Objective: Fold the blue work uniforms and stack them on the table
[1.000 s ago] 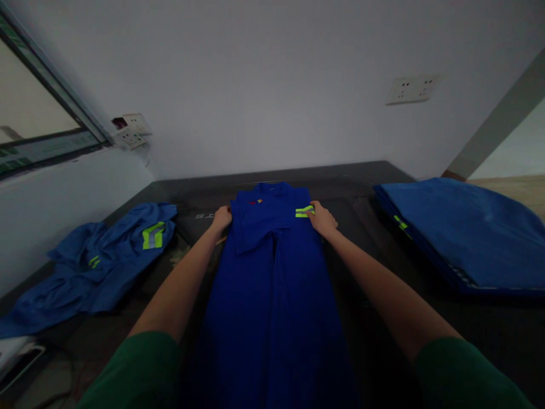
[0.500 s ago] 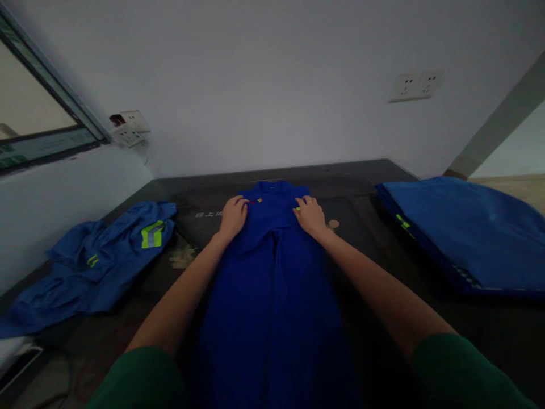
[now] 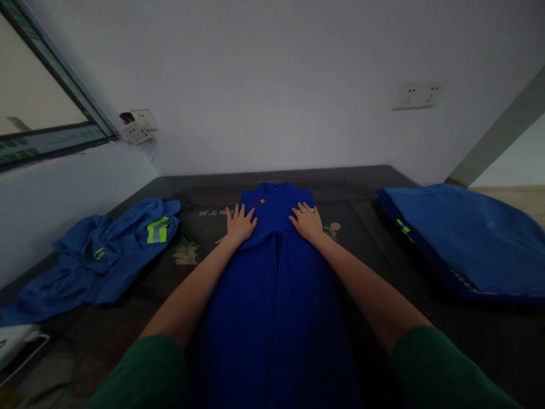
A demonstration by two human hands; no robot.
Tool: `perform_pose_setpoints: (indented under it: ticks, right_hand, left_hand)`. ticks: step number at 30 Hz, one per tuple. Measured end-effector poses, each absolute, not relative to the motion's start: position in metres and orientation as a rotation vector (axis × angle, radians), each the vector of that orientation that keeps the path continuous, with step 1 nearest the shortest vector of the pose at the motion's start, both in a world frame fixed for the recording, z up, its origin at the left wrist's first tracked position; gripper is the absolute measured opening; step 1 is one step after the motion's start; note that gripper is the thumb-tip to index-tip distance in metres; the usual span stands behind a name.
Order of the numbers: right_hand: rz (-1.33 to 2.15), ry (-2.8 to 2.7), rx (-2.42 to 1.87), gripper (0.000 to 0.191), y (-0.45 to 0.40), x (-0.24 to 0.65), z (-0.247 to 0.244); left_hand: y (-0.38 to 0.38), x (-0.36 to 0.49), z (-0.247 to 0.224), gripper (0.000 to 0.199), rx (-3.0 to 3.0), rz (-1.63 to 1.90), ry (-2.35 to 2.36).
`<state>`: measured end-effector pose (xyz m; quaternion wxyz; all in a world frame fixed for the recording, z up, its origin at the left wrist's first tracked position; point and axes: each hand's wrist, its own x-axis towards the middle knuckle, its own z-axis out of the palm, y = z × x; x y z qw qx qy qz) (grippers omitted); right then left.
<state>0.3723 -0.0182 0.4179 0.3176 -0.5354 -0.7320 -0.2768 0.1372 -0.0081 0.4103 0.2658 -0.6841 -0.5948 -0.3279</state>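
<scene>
A royal-blue coverall [image 3: 276,284] lies stretched out before me, its collar at the far end and its legs running toward me. Small red and yellow marks show on its chest. My left hand [image 3: 240,225] rests open on the left side of its upper part, fingers spread. On the opposite side my right hand [image 3: 307,221] lies open too, flat on the cloth near a yellow-green strip. Neither hand grips the fabric. The near end of the legs fades into shadow.
A crumpled blue garment [image 3: 110,250] with reflective patches lies at the left. Folded blue clothes [image 3: 468,233] are stacked at the right. The dark table [image 3: 361,176] meets a white wall with sockets [image 3: 419,95]. A white device [image 3: 15,341] with cables sits at lower left.
Both hands have slid slightly toward me along the coverall, and their fingers have straightened and spread. The crease across its upper part looks flatter. The view has shifted slightly.
</scene>
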Motion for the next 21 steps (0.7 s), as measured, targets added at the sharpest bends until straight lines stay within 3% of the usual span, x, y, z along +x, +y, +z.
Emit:
perform_pose_setpoints:
  ticks: [7,16,21]
  right_hand:
    - [-0.615,-2.117,-1.290,0.048,-0.048,0.329,0.392]
    - [-0.710,-2.047,-1.282,0.047,-0.051,0.324,0.375]
    - [-0.688,-2.081,-1.099,0.045,-0.077,0.330,0.377]
  left_hand:
    - [-0.043,0.167,0.381,0.050,-2.245,-0.783,-1.404]
    - [-0.059,0.172,0.366,0.047,-2.061,-0.798,-1.358]
    - [-0.107,0.153,0.353,0.042,-2.165,-0.820,-1.061]
